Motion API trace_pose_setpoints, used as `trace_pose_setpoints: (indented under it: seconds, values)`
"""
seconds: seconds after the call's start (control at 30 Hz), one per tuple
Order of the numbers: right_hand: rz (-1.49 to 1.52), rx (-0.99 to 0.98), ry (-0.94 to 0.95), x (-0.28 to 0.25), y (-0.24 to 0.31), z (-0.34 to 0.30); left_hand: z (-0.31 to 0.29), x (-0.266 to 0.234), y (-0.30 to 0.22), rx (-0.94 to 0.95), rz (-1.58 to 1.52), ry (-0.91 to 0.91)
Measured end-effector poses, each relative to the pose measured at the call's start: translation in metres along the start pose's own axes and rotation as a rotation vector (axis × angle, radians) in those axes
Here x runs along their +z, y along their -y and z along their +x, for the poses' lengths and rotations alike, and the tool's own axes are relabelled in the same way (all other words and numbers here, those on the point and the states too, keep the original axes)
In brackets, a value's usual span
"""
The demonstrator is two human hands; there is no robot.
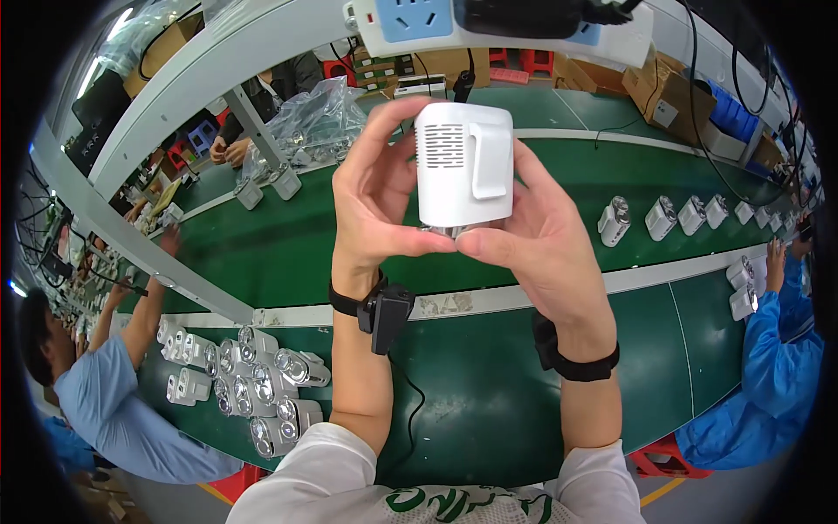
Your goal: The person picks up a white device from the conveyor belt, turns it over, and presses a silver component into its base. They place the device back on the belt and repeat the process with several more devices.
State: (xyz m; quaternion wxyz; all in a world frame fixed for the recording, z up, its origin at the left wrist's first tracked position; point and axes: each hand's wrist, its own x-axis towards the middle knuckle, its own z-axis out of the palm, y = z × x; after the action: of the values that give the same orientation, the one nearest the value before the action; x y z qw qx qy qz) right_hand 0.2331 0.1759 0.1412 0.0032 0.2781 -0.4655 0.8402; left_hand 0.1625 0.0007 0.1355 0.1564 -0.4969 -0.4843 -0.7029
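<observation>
White unit (465, 166) was up above the green surface (497, 393), left hand (369, 196) and right hand (552, 225) sharing a firm grip round its sides and lower end; step looked like a visual check, and the next move probably called for steady, two-handed support.

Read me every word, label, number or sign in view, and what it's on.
White shirt: green lettering, only partly shown; not copied here.
Cardboard box, upper right: white label, too small to read.
White device between left hand and right hand: none on the side facing the camera.
</observation>
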Motion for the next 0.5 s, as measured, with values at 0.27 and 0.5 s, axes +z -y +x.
trace_pose_setpoints:
  seconds: [0.27, 0.5]
  values:
    - [0.092, 0.022, 0.033, -0.004, -0.008, -0.004, 0.008, 0.003, -0.006, 0.05, 0.131, 0.144]
    - [0.137, 0.025, 0.018, -0.002, -0.011, -0.006, 0.006, 0.012, -0.021, -0.01, 0.114, 0.152]
